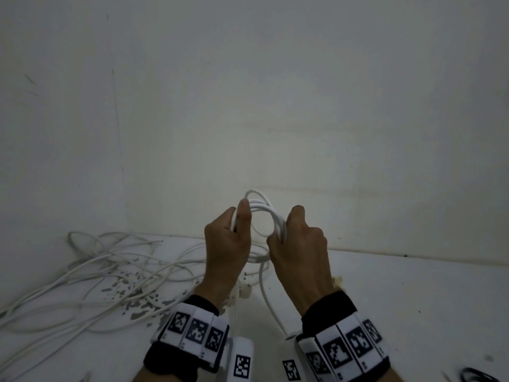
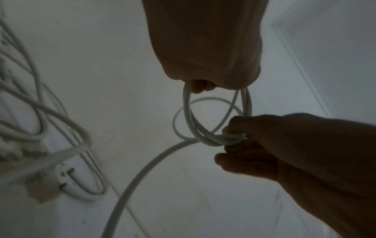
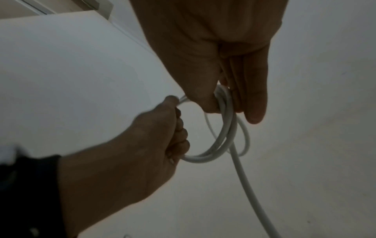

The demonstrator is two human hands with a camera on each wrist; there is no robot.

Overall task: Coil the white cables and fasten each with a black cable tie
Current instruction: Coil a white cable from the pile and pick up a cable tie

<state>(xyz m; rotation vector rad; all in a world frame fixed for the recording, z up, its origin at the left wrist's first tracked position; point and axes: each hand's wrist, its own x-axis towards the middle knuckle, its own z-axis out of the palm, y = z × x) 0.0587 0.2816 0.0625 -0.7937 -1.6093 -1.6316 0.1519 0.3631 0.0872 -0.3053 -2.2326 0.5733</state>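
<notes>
A white cable coil (image 1: 265, 209) of several loops is held upright above the white table (image 1: 413, 299), between both hands. My left hand (image 1: 234, 232) grips the coil's left side, thumb up along the loops. My right hand (image 1: 292, 238) pinches the right side between thumb and fingers. The wrist views show the same coil (image 2: 213, 122) (image 3: 225, 128), with the left hand (image 2: 203, 56) (image 3: 146, 145) and the right hand (image 2: 264, 145) (image 3: 219, 67) both closed on it. A loose tail (image 1: 268, 301) hangs from the coil to the table. No tie is on the coil.
A tangled pile of loose white cables (image 1: 110, 271) covers the table's left side, over grey chipped patches. A black looped item (image 1: 476, 377) lies at the bottom right edge. A white wall (image 1: 275, 106) rises right behind the table.
</notes>
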